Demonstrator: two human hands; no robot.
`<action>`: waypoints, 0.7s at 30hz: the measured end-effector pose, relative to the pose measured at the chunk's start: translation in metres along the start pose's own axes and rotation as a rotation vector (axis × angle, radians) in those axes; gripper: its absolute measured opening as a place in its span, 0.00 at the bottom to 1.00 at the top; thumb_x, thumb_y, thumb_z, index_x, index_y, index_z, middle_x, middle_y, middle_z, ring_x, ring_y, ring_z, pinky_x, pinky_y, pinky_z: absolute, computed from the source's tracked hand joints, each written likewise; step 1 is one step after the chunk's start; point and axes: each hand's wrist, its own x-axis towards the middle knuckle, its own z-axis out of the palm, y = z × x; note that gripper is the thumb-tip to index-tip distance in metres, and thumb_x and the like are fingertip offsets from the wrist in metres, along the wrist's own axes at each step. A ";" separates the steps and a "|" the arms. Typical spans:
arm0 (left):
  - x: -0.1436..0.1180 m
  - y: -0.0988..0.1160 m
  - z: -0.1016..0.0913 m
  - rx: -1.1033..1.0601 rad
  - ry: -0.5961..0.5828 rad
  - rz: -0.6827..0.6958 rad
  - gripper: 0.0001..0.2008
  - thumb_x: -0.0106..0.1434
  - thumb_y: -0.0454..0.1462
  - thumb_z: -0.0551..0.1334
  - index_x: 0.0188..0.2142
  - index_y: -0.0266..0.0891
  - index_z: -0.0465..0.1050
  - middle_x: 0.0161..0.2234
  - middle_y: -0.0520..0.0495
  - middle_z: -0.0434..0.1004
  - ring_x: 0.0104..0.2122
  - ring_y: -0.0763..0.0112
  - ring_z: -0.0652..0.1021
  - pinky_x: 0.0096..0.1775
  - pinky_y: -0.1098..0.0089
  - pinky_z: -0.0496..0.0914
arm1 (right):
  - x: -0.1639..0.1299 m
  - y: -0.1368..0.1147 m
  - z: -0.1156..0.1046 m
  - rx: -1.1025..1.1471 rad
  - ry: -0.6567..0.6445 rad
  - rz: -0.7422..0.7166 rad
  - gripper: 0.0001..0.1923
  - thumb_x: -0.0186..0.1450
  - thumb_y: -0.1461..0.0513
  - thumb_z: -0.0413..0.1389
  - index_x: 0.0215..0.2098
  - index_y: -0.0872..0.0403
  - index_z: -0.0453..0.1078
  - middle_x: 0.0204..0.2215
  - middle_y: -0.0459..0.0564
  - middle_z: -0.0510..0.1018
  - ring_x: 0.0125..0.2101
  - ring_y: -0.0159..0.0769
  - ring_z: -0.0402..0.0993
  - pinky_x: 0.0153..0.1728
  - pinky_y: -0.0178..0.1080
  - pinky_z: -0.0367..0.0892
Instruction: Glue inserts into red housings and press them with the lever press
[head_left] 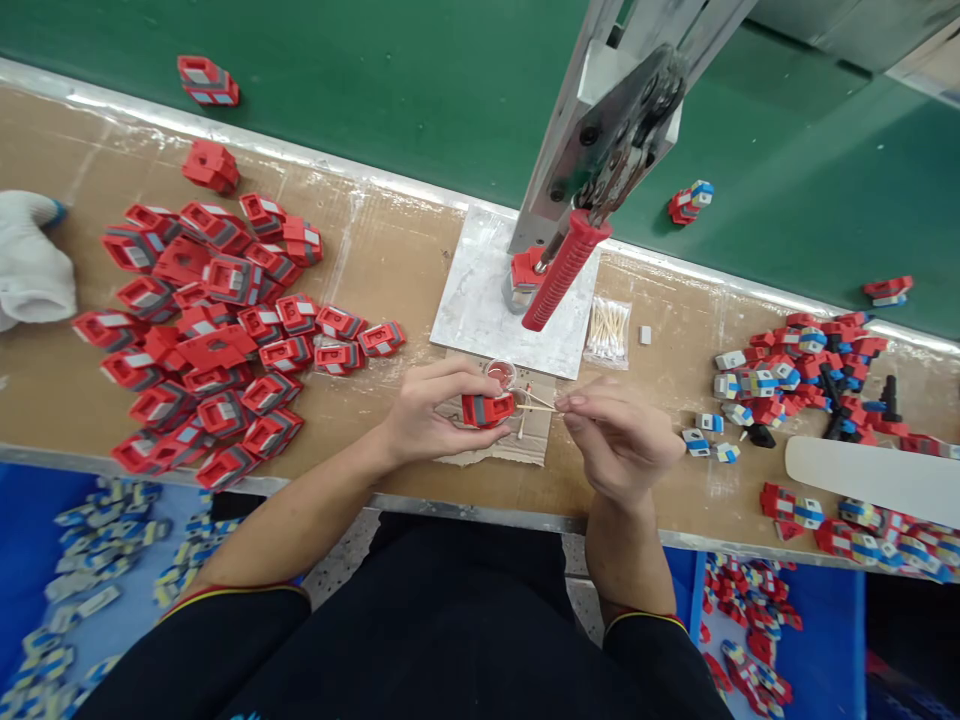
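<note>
My left hand (435, 408) is closed round a small red and grey plastic toy part (487, 411), held between thumb and fingers. My right hand (619, 437) pinches a thin cotton swab (538, 407), its tip at the right side of the part. Just beyond the part stands a small clear cup (500, 374) with red liquid in it. Beneath both hands lies a torn piece of cardboard (487, 452), with another swab (521, 427) on it.
A press with a red handle (566, 270) rises from a metal plate (476, 290). Packed cotton swabs (608, 331) lie beside it. Red parts (217, 350) are heaped left; assembled red, white and blue pieces (810, 370) lie right. Behind runs a green belt (390, 90).
</note>
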 end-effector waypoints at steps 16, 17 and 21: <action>-0.001 0.001 -0.001 -0.008 -0.004 -0.011 0.15 0.59 0.40 0.78 0.41 0.38 0.79 0.33 0.46 0.85 0.29 0.70 0.83 0.33 0.71 0.78 | 0.004 -0.002 0.006 -0.129 -0.093 -0.050 0.15 0.68 0.73 0.61 0.47 0.49 0.78 0.34 0.48 0.88 0.31 0.35 0.85 0.30 0.37 0.80; -0.001 0.001 -0.001 -0.010 -0.006 -0.011 0.15 0.59 0.40 0.78 0.41 0.38 0.80 0.33 0.46 0.85 0.30 0.69 0.83 0.33 0.71 0.78 | 0.004 -0.001 0.005 -0.137 -0.095 -0.053 0.16 0.68 0.73 0.61 0.47 0.50 0.78 0.34 0.48 0.88 0.31 0.35 0.85 0.30 0.37 0.80; -0.001 0.000 -0.002 -0.006 -0.018 -0.005 0.14 0.59 0.39 0.78 0.41 0.39 0.80 0.33 0.46 0.86 0.31 0.69 0.84 0.33 0.71 0.79 | 0.005 -0.001 0.003 -0.140 -0.113 -0.043 0.18 0.67 0.74 0.61 0.50 0.49 0.79 0.34 0.47 0.88 0.31 0.35 0.85 0.31 0.37 0.80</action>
